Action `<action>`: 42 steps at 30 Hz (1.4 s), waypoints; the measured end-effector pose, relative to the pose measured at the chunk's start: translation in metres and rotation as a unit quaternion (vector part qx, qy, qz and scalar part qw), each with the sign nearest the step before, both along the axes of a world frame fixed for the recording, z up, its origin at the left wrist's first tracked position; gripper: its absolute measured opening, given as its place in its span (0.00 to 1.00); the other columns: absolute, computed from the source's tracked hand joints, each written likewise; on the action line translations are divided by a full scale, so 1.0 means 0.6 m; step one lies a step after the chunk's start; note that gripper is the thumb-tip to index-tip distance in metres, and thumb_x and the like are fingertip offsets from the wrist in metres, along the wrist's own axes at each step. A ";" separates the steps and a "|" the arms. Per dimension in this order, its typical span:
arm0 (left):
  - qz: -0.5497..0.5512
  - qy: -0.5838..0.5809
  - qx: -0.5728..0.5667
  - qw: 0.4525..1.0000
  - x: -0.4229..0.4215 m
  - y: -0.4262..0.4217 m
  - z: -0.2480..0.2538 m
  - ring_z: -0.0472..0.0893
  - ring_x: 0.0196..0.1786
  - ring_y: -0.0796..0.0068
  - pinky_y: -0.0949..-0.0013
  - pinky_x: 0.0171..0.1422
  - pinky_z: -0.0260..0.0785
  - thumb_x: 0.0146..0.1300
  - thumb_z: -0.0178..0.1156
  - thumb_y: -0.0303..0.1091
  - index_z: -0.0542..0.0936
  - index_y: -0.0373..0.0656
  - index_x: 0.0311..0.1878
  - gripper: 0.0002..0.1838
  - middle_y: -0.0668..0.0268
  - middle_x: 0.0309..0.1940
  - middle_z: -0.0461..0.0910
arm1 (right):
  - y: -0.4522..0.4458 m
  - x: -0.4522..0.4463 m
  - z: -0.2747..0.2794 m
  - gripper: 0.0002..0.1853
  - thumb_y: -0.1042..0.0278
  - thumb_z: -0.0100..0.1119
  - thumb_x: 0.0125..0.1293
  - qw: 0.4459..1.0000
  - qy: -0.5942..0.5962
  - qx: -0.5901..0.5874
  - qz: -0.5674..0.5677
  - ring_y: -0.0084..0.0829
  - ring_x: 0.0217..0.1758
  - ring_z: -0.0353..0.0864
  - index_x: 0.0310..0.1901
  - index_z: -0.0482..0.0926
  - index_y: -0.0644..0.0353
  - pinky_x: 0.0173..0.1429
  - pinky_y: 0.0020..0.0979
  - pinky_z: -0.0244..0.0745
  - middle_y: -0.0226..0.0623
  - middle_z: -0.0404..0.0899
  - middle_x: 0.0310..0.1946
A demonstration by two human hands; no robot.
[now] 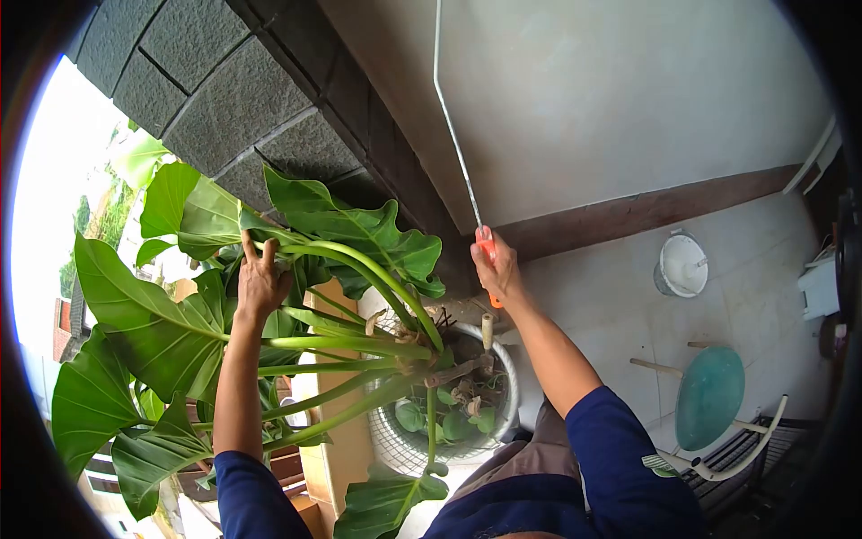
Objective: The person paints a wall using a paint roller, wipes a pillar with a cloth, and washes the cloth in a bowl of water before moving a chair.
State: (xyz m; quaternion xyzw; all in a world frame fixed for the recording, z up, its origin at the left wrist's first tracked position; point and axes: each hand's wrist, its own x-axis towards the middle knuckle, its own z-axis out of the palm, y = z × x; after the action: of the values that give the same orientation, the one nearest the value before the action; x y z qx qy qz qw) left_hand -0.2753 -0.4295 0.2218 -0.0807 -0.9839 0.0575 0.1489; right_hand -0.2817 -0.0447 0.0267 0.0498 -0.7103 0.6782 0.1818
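My right hand (499,268) is closed around the orange handle of a paint roller (486,241). Its thin, bent metal rod runs up along the wall and leaves the top of the view, so the roller head is out of sight. On the left, my left hand (261,280) reaches into a large green potted plant (346,344). Two of its fingers are stretched apart against a leaf stalk (292,249) near the base of a leaf; the other fingers are partly hidden. Between my arms stands the round, pale pot (511,395), with thick stalks leaning left out of it.
A pale wall (628,99) with a brown base strip meets dark stone blocks (242,99). White stuff coats a bucket (682,263) on the tiled floor (593,296). A green-seated stool (711,398) and a dark chair with pale arms (763,440) stand lower right.
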 end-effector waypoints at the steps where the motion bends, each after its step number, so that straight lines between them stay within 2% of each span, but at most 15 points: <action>1: 0.002 -0.001 -0.004 1.000 0.000 -0.002 0.000 0.78 0.40 0.30 0.44 0.46 0.74 0.47 0.64 0.32 0.67 0.48 0.58 0.31 0.23 0.67 0.48 | -0.001 0.014 -0.028 0.22 0.50 0.58 0.68 1.000 -0.012 0.013 -0.004 0.47 0.42 0.85 0.45 0.75 0.66 0.44 0.35 0.78 0.50 0.82 0.35; 3: 0.006 -0.005 -0.010 1.000 -0.003 -0.006 -0.004 0.78 0.39 0.30 0.44 0.46 0.74 0.47 0.64 0.32 0.67 0.48 0.58 0.31 0.23 0.67 0.48 | 0.001 0.065 -0.104 0.22 0.50 0.58 0.68 0.998 -0.037 0.041 -0.011 0.47 0.46 0.85 0.46 0.75 0.66 0.46 0.35 0.79 0.51 0.83 0.38; 5: 0.006 -0.004 -0.013 1.000 -0.004 -0.005 -0.005 0.78 0.39 0.30 0.43 0.46 0.73 0.47 0.64 0.33 0.66 0.48 0.58 0.31 0.24 0.67 0.48 | -0.007 0.112 -0.237 0.23 0.50 0.59 0.67 0.998 -0.054 0.021 -0.019 0.49 0.47 0.85 0.46 0.76 0.66 0.47 0.36 0.79 0.51 0.83 0.39; 8: 0.001 -0.001 -0.016 1.000 -0.003 -0.007 -0.005 0.78 0.39 0.30 0.43 0.47 0.73 0.48 0.64 0.33 0.66 0.48 0.57 0.31 0.24 0.67 0.48 | 0.012 0.198 -0.278 0.23 0.50 0.60 0.66 0.994 -0.100 0.027 -0.025 0.51 0.47 0.84 0.47 0.76 0.66 0.48 0.37 0.79 0.52 0.83 0.39; 11: -0.009 0.013 -0.022 1.000 -0.008 -0.006 -0.011 0.78 0.39 0.30 0.43 0.47 0.73 0.48 0.64 0.33 0.66 0.47 0.57 0.30 0.24 0.67 0.49 | 0.021 0.208 -0.316 0.21 0.52 0.60 0.67 0.993 -0.090 0.063 -0.054 0.51 0.47 0.84 0.47 0.75 0.65 0.48 0.38 0.78 0.52 0.83 0.40; 15: 0.002 -0.001 -0.014 1.000 -0.003 -0.001 -0.003 0.78 0.39 0.30 0.43 0.47 0.73 0.48 0.65 0.32 0.66 0.47 0.57 0.31 0.24 0.67 0.49 | 0.019 0.128 -0.311 0.20 0.56 0.60 0.67 0.998 -0.036 0.042 -0.023 0.51 0.48 0.84 0.48 0.75 0.66 0.47 0.38 0.79 0.52 0.83 0.39; 17: 0.001 -0.002 -0.012 1.000 -0.003 -0.001 -0.003 0.78 0.39 0.30 0.43 0.47 0.73 0.48 0.64 0.32 0.66 0.47 0.57 0.31 0.24 0.67 0.49 | 0.010 0.071 -0.279 0.19 0.56 0.60 0.67 0.998 0.017 0.036 -0.047 0.51 0.47 0.84 0.48 0.75 0.66 0.44 0.38 0.79 0.52 0.83 0.37; 20: 0.004 -0.002 -0.013 1.000 -0.005 -0.005 -0.006 0.78 0.39 0.30 0.43 0.46 0.73 0.48 0.64 0.32 0.66 0.47 0.57 0.31 0.24 0.67 0.49 | 0.014 0.011 -0.141 0.19 0.55 0.60 0.67 0.998 0.017 0.057 -0.014 0.50 0.46 0.84 0.46 0.75 0.67 0.44 0.36 0.80 0.52 0.83 0.36; 24: -0.004 0.003 -0.017 1.000 -0.005 -0.009 -0.009 0.78 0.39 0.30 0.43 0.46 0.73 0.48 0.64 0.32 0.66 0.47 0.58 0.31 0.24 0.67 0.49 | -0.012 -0.031 -0.053 0.20 0.54 0.60 0.67 0.999 0.041 0.021 0.005 0.50 0.45 0.85 0.44 0.75 0.67 0.44 0.35 0.80 0.51 0.84 0.37; 27: -0.006 0.004 -0.017 1.000 -0.004 -0.008 -0.009 0.78 0.39 0.29 0.43 0.47 0.73 0.48 0.64 0.33 0.66 0.47 0.58 0.31 0.24 0.67 0.49 | -0.030 -0.004 -0.066 0.20 0.53 0.60 0.67 0.999 0.005 0.044 -0.002 0.50 0.43 0.85 0.44 0.75 0.66 0.42 0.36 0.80 0.50 0.84 0.35; 33: -0.002 0.006 -0.024 1.000 -0.007 -0.013 -0.012 0.78 0.40 0.29 0.43 0.47 0.73 0.48 0.64 0.32 0.66 0.47 0.59 0.32 0.24 0.67 0.49 | -0.071 0.121 -0.248 0.21 0.52 0.59 0.68 0.999 -0.043 0.001 -0.011 0.47 0.44 0.84 0.43 0.74 0.67 0.46 0.34 0.77 0.49 0.82 0.38; 37: -0.017 0.019 -0.027 0.999 -0.010 -0.020 -0.017 0.78 0.40 0.29 0.42 0.48 0.73 0.48 0.63 0.31 0.66 0.47 0.58 0.31 0.25 0.67 0.49 | -0.070 0.187 -0.247 0.21 0.52 0.58 0.69 0.992 -0.127 0.011 0.009 0.41 0.44 0.83 0.44 0.74 0.67 0.47 0.33 0.76 0.48 0.81 0.38; 42: -0.007 0.012 -0.021 1.000 -0.005 -0.007 -0.011 0.78 0.41 0.29 0.43 0.47 0.74 0.48 0.63 0.31 0.66 0.47 0.58 0.31 0.24 0.66 0.49 | -0.079 0.191 -0.228 0.22 0.52 0.57 0.69 0.995 -0.104 -0.009 -0.001 0.42 0.46 0.84 0.47 0.74 0.68 0.48 0.33 0.77 0.49 0.82 0.40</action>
State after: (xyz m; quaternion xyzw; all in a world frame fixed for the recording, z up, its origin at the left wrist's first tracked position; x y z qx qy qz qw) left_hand -0.2786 -0.4340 0.2152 -0.0902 -0.9800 0.0785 0.1591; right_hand -0.1670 -0.0920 -0.1100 -0.0227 -0.7195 0.6857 0.1080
